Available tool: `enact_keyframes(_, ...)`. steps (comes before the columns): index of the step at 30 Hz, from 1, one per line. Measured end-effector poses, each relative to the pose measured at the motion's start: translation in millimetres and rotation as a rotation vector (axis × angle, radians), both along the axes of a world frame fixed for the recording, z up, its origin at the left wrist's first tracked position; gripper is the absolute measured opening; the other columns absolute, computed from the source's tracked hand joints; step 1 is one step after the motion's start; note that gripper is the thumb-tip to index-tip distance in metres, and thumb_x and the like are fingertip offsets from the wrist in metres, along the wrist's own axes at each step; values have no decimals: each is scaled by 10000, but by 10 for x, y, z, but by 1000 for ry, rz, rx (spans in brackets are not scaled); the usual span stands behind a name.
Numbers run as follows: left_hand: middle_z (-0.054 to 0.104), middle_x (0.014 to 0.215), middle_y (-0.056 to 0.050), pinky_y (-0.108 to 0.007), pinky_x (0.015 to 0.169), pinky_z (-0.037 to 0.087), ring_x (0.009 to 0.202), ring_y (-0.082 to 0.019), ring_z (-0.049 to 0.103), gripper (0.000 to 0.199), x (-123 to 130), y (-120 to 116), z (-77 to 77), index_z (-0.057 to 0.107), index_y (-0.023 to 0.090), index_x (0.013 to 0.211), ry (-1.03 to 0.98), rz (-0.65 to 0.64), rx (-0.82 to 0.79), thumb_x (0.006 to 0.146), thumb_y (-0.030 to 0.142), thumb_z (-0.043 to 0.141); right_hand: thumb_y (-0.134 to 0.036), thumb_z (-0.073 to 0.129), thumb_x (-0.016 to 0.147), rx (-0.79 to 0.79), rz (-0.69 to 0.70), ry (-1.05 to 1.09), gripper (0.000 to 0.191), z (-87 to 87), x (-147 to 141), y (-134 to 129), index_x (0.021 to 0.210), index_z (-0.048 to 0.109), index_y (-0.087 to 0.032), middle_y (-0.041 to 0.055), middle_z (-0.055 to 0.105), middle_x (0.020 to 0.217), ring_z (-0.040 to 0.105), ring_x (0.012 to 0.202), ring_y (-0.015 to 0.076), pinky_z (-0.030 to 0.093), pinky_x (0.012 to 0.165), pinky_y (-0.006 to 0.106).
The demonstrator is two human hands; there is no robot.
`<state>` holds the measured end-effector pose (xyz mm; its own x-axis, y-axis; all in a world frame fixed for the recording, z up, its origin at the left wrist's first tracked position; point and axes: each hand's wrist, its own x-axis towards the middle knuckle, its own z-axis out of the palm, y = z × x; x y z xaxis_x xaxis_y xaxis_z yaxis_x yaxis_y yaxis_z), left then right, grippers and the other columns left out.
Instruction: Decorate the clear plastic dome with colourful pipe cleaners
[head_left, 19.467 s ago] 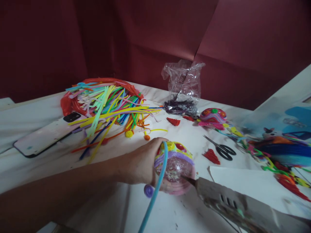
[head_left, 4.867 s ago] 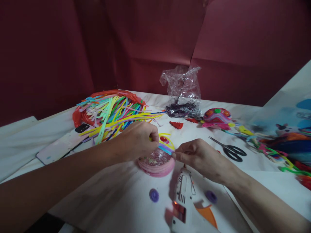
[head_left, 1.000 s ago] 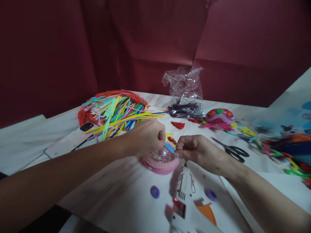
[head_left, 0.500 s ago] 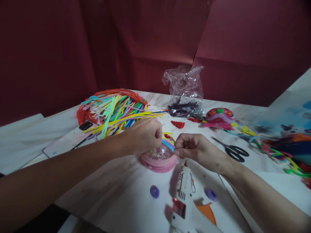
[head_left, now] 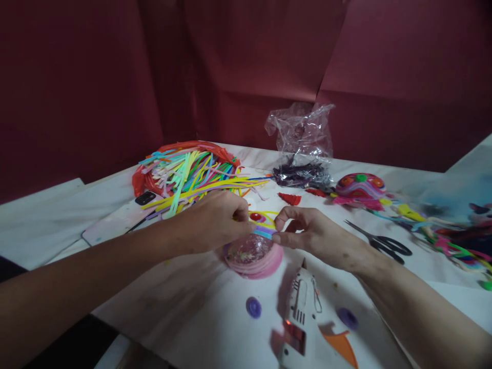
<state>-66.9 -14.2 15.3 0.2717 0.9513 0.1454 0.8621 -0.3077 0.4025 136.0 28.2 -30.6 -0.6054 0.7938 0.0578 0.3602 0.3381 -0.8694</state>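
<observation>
Head view shows both hands, left [head_left: 217, 220] and right [head_left: 321, 238], pinching a blue strip [head_left: 263, 234] on the domed piece [head_left: 253, 256]. The glue gun [head_left: 303, 312] lies nearby.

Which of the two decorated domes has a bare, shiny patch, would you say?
The near dome with the pink base; the far dome, beyond the scissors, looks covered in coloured strips.

Okay, so the bench [head_left: 200, 312] had one phone [head_left: 115, 218], one glue gun [head_left: 303, 302], one pair of scissors [head_left: 378, 240], one clear bag [head_left: 303, 133], two purple coils [head_left: 253, 307] [head_left: 347, 318], two decorated domes [head_left: 251, 256] [head_left: 360, 188], plus two hands [head_left: 219, 220] [head_left: 317, 236]. Colored strips [head_left: 188, 171]? Too many to count, lol.
</observation>
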Motion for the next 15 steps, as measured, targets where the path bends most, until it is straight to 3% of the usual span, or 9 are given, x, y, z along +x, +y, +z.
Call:
enact_keyframes(4, 505, 538, 44, -240, 487, 245, 532, -109, 439, 212, 22, 5, 45, 553, 187, 588, 90, 41, -8, 694, 370, 560, -518, 652, 659, 1, -11, -55, 412, 33, -31, -19, 745, 509, -141, 0, 455, 580, 318, 499, 116, 241, 434, 173)
enact_keyframes(10, 565, 726, 48, -235, 516, 276, 665, -141, 493, 270, 81, 66, 26, 561, 242, 795, 106, -38, 20, 633, 452, 612, -524, 613, 649, 9, -12, -103, 401, 71, -30, -33, 739, 510, -147, -3, 445, 584, 327, 508, 122, 257, 445, 181)
enact_keyframes(15, 522, 658, 52, -235, 491, 289, 599, -127, 468, 285, 128, 136, 27, 536, 222, 732, 111, -94, -31, 610, 467, 615, -496, 594, 655, 32, -10, -123, 364, 73, -40, -31, 744, 512, -153, -3, 454, 608, 349, 533, 130, 283, 467, 192)
